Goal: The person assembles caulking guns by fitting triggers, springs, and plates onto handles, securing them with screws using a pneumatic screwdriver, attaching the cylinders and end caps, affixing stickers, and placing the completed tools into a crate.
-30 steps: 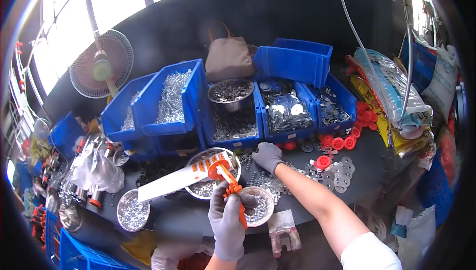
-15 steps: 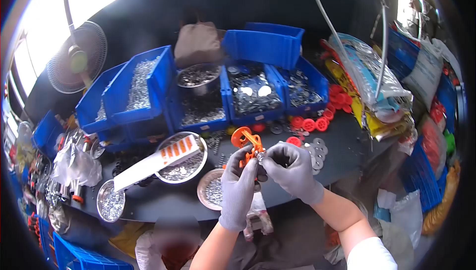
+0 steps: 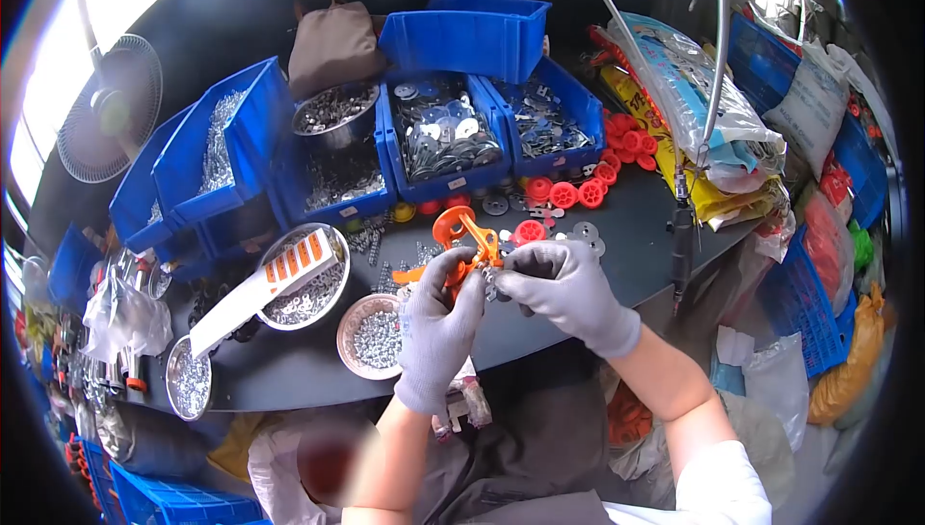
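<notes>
orange plastic part (image 3: 482, 239) held above the front edge

from my remote seat i see the left hand (image 3: 438, 318) pinching it over the table (image 3: 636, 246), near the front edge. the right hand's (image 3: 568, 294) thumb and fingertips draw close at a small silvery piece (image 3: 489, 284); i cannot tell if they grip it. a bowl (image 3: 348, 352) of metal bits sits just beside the left hand.

To the left of the tan bag (image 3: 335, 48) is a round caged fan (image 3: 109, 113); just to its right sits a raised blue bin (image 3: 462, 43). Well to the bag's right lie plastic-wrapped packages (image 3: 718, 91), with a white sack (image 3: 807, 101) farther right, and nearer and left of the bag is a crumpled plastic wrapper (image 3: 125, 318).
</notes>
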A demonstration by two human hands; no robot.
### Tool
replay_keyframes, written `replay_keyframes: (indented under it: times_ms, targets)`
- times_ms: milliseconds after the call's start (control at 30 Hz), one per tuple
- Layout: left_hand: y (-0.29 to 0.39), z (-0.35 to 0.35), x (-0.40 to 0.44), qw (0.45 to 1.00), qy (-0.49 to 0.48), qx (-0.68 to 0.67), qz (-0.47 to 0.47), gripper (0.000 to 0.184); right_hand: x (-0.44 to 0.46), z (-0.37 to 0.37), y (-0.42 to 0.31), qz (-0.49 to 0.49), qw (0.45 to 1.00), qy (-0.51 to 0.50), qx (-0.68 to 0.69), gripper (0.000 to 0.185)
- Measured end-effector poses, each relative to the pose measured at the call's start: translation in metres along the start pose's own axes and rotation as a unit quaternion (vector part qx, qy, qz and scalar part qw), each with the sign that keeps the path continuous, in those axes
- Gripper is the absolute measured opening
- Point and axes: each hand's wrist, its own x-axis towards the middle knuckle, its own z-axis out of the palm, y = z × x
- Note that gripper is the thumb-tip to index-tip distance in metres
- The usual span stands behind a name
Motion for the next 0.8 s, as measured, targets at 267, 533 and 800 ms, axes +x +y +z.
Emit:
replay_keyframes:
  times_ms: [267,533,800]
  targets:
    - [0.022,-0.029,0.011,0.968,0.075,-0.201,-0.133,0.026,0.053,-0.045,0.046,-0.293,0.638,-0.126,-0.701,0.021]
    - [0.012,-0.035,0.0,0.947,0.014,-0.261,-0.187,0.025,0.07,-0.052,0.087,-0.27,0.627,-0.119,-0.721,0.021]
    - [0.011,-0.029,-0.012,0.966,0.016,-0.222,-0.135,0.027,-0.016,0.015,-0.001,-0.428,0.835,0.072,-0.338,0.021]
